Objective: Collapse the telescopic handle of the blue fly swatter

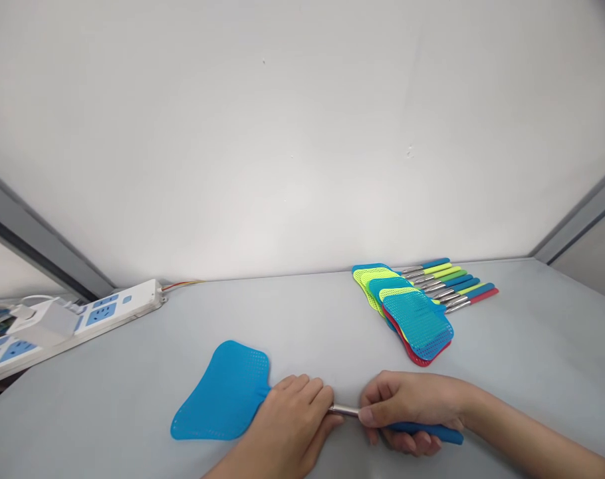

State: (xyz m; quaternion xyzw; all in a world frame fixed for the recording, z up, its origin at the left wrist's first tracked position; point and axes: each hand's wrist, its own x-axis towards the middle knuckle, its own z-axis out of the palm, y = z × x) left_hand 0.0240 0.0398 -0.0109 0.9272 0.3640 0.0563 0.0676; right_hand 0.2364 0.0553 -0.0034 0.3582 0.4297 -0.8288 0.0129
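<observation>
So far, only one blue plastic fly swatter (223,392) held apart from the fanned pile of multicoloured plastic fly swatters (417,326), its steel shaft (343,410) gripped by closed fingers of the bare left hand (287,419) and bare right hand (412,406).

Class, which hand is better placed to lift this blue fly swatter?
Probably the right hand: it wraps the swatter's blue handle grip, while the left hand sits against the flat blue mesh head.

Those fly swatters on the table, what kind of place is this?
It looks like a plain work room, maybe a small workshop. There's a grey table, a white wall, a power strip, and a neat pile of fly swatters.
</observation>
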